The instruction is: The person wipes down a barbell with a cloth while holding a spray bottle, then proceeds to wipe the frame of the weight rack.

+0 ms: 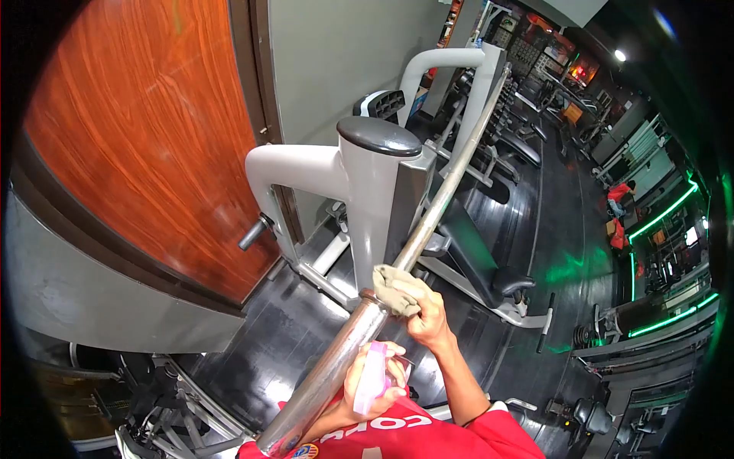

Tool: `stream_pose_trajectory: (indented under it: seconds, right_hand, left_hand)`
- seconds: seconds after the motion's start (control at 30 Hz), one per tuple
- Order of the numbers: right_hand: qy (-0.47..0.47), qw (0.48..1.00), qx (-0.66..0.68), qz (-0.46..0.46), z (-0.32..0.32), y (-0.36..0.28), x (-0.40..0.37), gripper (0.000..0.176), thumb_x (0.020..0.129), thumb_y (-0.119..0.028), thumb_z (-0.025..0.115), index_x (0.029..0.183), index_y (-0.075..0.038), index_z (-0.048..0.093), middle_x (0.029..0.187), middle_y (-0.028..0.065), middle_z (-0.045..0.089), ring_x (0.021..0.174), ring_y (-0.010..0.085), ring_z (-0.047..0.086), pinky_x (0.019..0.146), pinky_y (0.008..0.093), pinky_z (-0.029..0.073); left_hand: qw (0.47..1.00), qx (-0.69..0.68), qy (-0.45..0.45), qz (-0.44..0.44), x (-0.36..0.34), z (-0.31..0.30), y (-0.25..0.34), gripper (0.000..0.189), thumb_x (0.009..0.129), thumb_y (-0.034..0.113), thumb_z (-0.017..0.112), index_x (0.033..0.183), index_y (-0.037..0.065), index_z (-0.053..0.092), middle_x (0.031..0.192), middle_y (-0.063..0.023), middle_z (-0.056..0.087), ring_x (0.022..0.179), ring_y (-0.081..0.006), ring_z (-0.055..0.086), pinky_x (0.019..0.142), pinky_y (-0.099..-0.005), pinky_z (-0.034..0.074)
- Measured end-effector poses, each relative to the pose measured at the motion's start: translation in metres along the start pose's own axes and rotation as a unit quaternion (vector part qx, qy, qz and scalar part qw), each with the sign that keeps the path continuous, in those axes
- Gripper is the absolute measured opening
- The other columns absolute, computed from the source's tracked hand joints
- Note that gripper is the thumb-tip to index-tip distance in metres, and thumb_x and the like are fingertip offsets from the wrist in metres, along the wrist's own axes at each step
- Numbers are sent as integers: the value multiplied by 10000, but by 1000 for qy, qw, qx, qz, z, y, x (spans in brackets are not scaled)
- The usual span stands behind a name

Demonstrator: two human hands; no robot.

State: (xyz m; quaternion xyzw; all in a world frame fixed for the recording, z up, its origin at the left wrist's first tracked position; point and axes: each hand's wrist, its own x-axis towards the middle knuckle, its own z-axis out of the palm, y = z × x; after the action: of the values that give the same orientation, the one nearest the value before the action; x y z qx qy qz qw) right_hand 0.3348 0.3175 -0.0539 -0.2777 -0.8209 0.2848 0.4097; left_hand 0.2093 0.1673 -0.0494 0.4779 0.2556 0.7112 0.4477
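A long metal barbell (451, 180) runs slantwise from the lower left, close to my body, to the upper right. Its thick sleeve (325, 375) is nearest to me, with a collar at the start of the thinner shaft. My right hand (430, 315) presses a beige cloth (395, 289) around the shaft just past the collar. Below it, beside the sleeve, my left hand (359, 382) is wrapped around a pink plastic spray bottle (372, 380). The bottle's nozzle end is not clear from this angle.
A grey weight machine (369, 206) with a black-capped post stands behind the barbell. Its padded bench (482, 252) lies to the right. At left is a wooden door (145, 130). Further off, a person in red (621, 195) is near green light strips. Dark flooring (489, 367) extends right.
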Motion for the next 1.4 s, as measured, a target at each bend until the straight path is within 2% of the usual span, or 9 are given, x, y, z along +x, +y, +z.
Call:
stream_pose_trajectory:
  seconds: [0.07, 0.23, 0.33, 0.4, 0.53, 0.67, 0.87, 1.1, 1.4]
  right_hand:
    - [61, 997, 7, -41, 7, 1, -11, 598, 633, 108, 499, 1199, -54, 600, 1092, 234, 657, 863, 392, 670, 706, 377, 561]
    - [68, 995, -69, 30, -6, -7, -35, 468, 663, 26, 547, 1114, -46, 650, 938, 207, 688, 755, 365, 694, 684, 381, 565]
    - [106, 988, -60, 90, -21, -22, -21, 505, 687, 30, 525, 1171, -53, 641, 991, 209, 681, 805, 364, 696, 698, 378, 564]
    - [134, 984, -110, 28, -24, -38, 6, 565, 677, 41, 539, 1217, -101, 628, 1046, 166, 678, 838, 341, 691, 703, 368, 562]
    - [-19, 985, -168, 23, -20, -26, 20, 607, 683, 12, 571, 1243, -215, 623, 966, 90, 667, 750, 312, 661, 640, 383, 549]
    - [47, 939, -291, 179, -38, -33, 44, 458, 771, -19, 544, 1213, -109, 619, 1068, 137, 673, 854, 354, 672, 736, 400, 557]
    - [-64, 954, -282, 80, -52, -69, 47, 480, 792, -97, 632, 1259, -207, 614, 973, 98, 694, 787, 278, 679, 656, 379, 557]
    - [105, 896, -407, -139, -54, -66, 113, 600, 752, -70, 648, 1326, -231, 580, 868, 62, 601, 622, 202, 610, 531, 304, 511]
    - [-43, 859, -500, -107, -47, -52, 99, 476, 785, -108, 628, 1253, -182, 590, 838, 64, 584, 662, 180, 661, 488, 313, 499]
  left_hand:
    - [1000, -8, -14, -12, 3, -2, -1, 599, 877, 154, 719, 1337, 18, 361, 1225, -246, 491, 721, -209, 645, 673, -375, 545]
    - [999, 5, 14, -29, 3, 4, 4, 534, 859, 100, 733, 1248, -64, 407, 1193, -198, 535, 736, -173, 648, 699, -307, 528]
    - [999, -2, 23, -37, 4, 2, 6, 530, 844, 90, 746, 1234, -67, 424, 1170, -180, 552, 730, -160, 637, 703, -306, 527]
    - [999, 36, 9, -39, 3, 1, 5, 530, 831, 59, 750, 1238, -54, 430, 1166, -182, 555, 719, -149, 626, 698, -303, 529]
    - [999, 9, 5, -44, 4, 1, 8, 538, 816, 22, 751, 1249, -35, 436, 1168, -184, 561, 714, -139, 617, 694, -303, 531]
    - [998, 25, -1, -51, 4, 1, 8, 549, 806, -4, 745, 1259, -26, 436, 1149, -182, 583, 701, -136, 626, 679, -294, 529]
    - [995, 71, -5, -65, 4, -1, 8, 546, 810, 4, 745, 1259, -28, 435, 1121, -169, 608, 678, -126, 633, 661, -280, 520]
    - [995, 73, -11, -66, 3, -3, 6, 503, 805, 4, 750, 1219, -29, 467, 1129, -164, 612, 682, -115, 629, 652, -267, 512]
    - [995, 67, -14, -70, 6, -3, 10, 447, 787, -22, 756, 1138, -22, 478, 1166, -174, 578, 694, -109, 625, 643, -257, 514]
